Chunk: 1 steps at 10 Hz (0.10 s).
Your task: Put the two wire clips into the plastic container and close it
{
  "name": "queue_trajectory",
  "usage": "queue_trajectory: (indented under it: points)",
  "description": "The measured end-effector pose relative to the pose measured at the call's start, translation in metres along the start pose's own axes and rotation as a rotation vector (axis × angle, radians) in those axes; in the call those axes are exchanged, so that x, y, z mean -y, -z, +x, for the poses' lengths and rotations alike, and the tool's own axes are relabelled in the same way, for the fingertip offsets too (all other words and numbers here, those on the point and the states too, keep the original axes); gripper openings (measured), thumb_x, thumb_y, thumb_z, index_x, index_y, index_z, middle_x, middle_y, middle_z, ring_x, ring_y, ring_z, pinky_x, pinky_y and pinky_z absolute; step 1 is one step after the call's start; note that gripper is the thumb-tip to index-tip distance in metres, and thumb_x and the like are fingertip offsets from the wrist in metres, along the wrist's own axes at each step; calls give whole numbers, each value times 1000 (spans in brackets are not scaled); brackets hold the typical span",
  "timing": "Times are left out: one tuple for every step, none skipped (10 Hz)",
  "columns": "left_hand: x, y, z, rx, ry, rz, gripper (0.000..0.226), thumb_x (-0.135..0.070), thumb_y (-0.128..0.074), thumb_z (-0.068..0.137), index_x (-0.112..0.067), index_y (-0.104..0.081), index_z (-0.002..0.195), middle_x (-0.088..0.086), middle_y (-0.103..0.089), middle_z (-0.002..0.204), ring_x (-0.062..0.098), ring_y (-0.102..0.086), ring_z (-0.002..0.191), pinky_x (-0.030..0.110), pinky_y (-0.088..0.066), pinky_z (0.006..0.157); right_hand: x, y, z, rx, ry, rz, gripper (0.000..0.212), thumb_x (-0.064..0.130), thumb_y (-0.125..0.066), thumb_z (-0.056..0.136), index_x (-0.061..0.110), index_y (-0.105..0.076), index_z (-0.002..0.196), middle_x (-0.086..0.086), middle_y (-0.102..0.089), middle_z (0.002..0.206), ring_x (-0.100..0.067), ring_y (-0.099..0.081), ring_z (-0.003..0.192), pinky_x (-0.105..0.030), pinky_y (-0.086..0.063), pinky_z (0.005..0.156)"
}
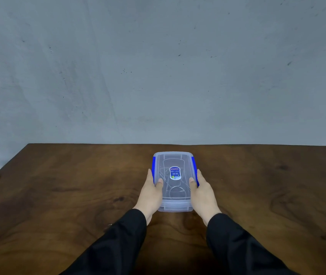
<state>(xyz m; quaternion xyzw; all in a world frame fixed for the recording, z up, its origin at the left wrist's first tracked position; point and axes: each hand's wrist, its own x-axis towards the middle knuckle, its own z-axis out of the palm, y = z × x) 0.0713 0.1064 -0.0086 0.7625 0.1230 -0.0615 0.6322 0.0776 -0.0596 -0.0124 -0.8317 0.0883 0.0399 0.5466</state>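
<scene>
Dark wooden bench (58,195), grey wall behind. Your left hand (151,192) and right hand (201,192) clasp the clear plastic container (175,203), thumbs on its lid, likely pressing the blue side latches (154,167) shut; wire shapes show faintly inside.

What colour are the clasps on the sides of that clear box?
Bright blue, one clasp along each long side of the plastic container, clearest in the head view.

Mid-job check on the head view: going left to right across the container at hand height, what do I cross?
Left hand → left blue latch → label sticker on the clear lid → right blue latch → right hand, all on the wooden table.
</scene>
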Motion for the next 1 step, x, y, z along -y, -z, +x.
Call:
queue_trajectory:
  points:
    - [0, 1, 0, 3, -15, -18, 52, -39, -45, 102, -36, -24, 149, -6, -59, 125, 11, -64, 102, 15, -56, 60, 6, 4, -4, 19, 3, 55, 56, 39, -41, 107, 28, -28, 160, 1, -63, 128, -11, -67, 103, -23, -61, 74]
